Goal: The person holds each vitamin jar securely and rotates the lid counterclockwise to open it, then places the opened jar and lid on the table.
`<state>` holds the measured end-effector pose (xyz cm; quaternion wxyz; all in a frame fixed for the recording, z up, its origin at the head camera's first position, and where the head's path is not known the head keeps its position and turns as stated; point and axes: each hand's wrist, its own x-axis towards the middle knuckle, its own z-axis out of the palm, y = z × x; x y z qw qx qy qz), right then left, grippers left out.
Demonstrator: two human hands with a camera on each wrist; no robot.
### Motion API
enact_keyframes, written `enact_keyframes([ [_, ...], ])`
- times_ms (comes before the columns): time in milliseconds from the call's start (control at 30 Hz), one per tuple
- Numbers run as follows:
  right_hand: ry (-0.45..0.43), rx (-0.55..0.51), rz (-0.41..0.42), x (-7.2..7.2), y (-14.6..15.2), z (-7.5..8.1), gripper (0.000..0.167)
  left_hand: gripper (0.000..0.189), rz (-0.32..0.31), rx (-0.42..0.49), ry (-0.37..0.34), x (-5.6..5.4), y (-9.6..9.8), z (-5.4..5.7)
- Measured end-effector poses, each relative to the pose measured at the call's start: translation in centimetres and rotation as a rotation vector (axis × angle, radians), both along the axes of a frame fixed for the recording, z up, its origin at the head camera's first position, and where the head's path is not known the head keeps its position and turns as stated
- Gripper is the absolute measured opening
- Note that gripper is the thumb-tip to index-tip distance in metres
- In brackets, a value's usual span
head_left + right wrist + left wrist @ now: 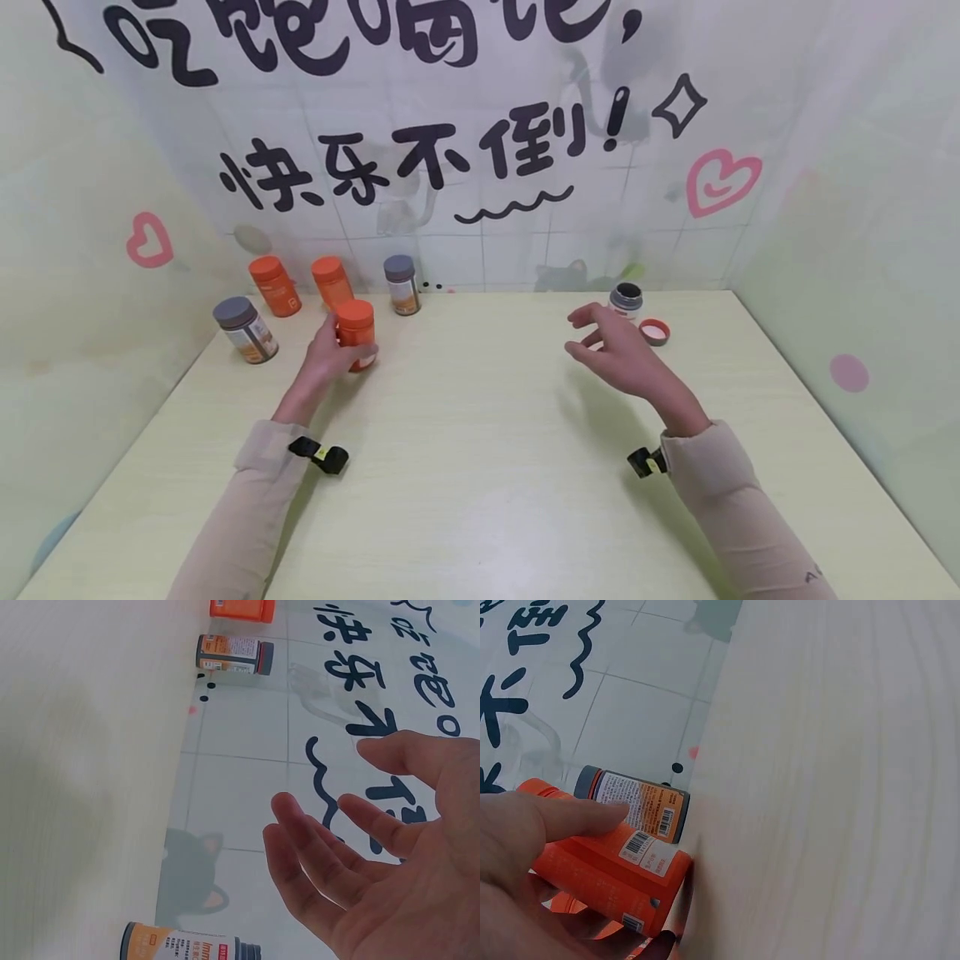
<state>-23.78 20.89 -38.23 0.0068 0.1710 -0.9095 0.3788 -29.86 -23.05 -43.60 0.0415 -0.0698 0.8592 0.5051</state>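
Observation:
At the left of the table my left hand (327, 352) grips an orange bottle (357, 325), thumb on one side and fingers round the other. In the left wrist view the thumb lies along the bottle (619, 870) beside its barcode label. My right hand (617, 354) hovers over the right part of the table, fingers loosely bent and holding nothing. Just beyond it stands an uncapped grey bottle (626, 298), its dark mouth showing. A grey cap with a red rim (655, 332) lies beside that bottle, white inside facing up.
Behind the held bottle stand two more orange bottles (276, 287) and a grey-capped bottle (402, 286). Another grey-capped bottle (246, 330) is at the far left. A printed wall sheet (480, 250) rises at the table's back edge, with side walls left and right.

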Motion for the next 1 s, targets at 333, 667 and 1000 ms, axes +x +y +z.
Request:
enact_keyframes([
  [333,-0.019,0.006,0.021,-0.2,-0.3,0.3,0.045,0.086,-0.052,-0.057,-0.039,0.1,1.8,0.3],
  [667,-0.025,0.022,0.028,-0.2,-0.5,0.4,0.045,0.072,-0.134,-0.118,-0.013,0.5,3.9,0.2],
  [1000,-0.040,0.016,0.043,-0.1,-0.7,0.2,0.046,0.069,-0.209,-0.157,0.027,1.4,6.5,0.1],
])
